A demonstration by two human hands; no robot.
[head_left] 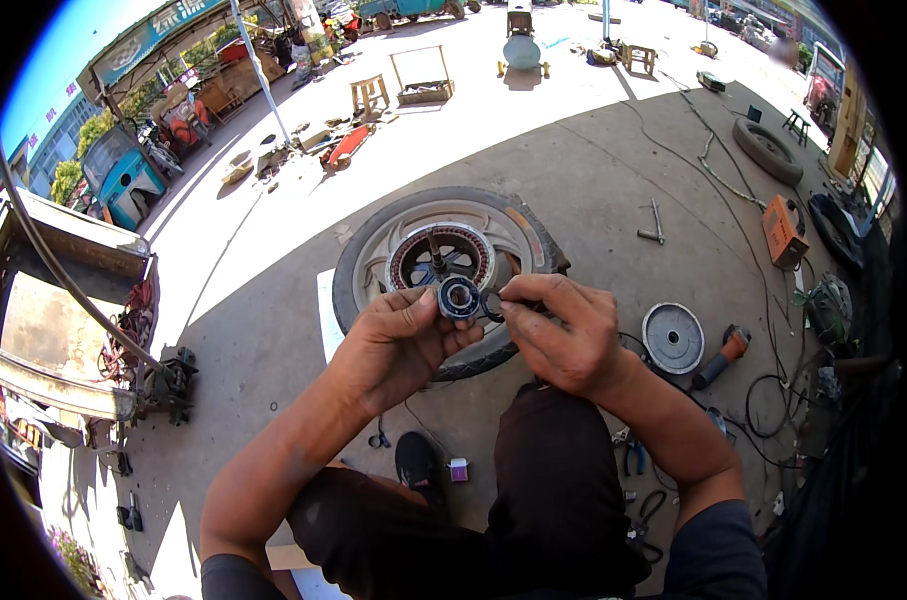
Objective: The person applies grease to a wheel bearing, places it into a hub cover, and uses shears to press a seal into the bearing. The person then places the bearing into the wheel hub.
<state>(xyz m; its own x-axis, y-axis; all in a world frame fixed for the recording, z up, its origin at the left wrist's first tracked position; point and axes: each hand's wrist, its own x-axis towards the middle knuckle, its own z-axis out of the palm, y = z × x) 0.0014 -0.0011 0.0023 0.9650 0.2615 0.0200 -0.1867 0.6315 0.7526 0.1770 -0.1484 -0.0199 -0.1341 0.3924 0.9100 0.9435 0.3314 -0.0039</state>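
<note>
A ball bearing (460, 298) with a dark outer ring is gripped between the thumb and fingers of my left hand (394, 345), its face turned up toward me. Close beside it, my right hand (574, 335) pinches a thin black ring (492, 306), which looks like a bearing seal. The ring is at the bearing's right edge; whether the two touch, I cannot tell. Below and beyond both hands lies a spoked wheel with a tyre (359, 245). In its middle sits a round motor core with copper windings (406, 262) and an upright shaft (436, 246). My hands hide the wheel's near part.
To the right lie a round metal cover (674, 338), an orange power tool (726, 357), an orange machine (785, 232) and trailing cables. A T-shaped tool (654, 225) and a loose tyre (768, 150) lie farther off. Scissors (379, 439), a small purple box (459, 469) and pliers (634, 458) are near my legs.
</note>
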